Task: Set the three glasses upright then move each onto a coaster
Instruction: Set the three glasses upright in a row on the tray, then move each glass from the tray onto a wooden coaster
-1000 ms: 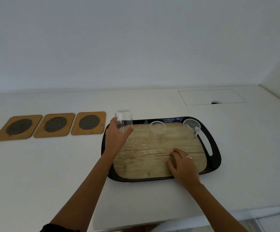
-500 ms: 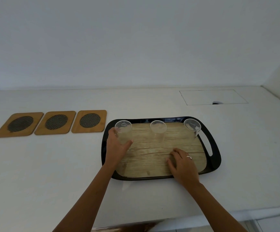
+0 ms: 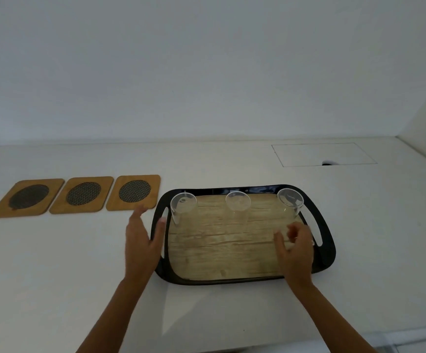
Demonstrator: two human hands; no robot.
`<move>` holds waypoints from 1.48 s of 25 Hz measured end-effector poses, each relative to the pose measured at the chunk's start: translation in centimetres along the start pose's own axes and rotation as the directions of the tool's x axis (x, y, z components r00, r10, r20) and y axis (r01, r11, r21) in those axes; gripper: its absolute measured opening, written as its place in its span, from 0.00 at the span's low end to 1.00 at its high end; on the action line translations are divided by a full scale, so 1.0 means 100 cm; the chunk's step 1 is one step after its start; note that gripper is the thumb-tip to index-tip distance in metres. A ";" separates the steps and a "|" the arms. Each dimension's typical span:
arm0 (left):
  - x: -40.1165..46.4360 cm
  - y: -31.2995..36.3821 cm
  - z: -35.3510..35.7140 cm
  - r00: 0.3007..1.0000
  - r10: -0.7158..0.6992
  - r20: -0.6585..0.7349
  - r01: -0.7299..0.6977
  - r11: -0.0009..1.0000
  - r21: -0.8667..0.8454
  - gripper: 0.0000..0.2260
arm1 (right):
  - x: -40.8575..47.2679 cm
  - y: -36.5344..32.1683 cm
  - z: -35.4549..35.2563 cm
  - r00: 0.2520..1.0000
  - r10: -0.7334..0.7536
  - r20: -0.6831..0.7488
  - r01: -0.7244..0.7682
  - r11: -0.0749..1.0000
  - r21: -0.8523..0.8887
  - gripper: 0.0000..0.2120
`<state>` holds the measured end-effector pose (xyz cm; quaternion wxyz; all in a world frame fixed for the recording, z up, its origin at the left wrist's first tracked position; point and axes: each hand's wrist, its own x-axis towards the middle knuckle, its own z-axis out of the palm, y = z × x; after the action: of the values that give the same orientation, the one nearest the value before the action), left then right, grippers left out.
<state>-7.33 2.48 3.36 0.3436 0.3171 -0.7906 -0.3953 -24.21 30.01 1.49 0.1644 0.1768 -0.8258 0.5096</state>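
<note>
Three clear drinking glasses (image 3: 238, 203) stand along the far edge of the wood-patterned black tray (image 3: 329, 253), centre frame. Both the left hand (image 3: 140, 240) and right hand (image 3: 296, 247) hover open, holding nothing. A hasty reach could topple a glass before it reaches the square wooden coasters (image 3: 84, 194) at left.

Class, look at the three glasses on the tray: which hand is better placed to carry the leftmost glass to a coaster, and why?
Probably the left hand. It is open beside the left glass and lies between it and the nearest coaster. The right hand is at the tray's far side.
</note>
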 end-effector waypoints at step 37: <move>0.016 -0.074 -0.070 0.861 -0.244 0.447 0.201 0.969 0.141 0.22 | 0.044 -0.256 0.159 0.946 -0.208 0.250 0.108 0.926 0.363 0.32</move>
<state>-0.94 -5.21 0.76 0.0837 0.3184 -0.8244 -0.4604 -17.76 4.50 16.72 0.0517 0.3407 -0.7216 0.6004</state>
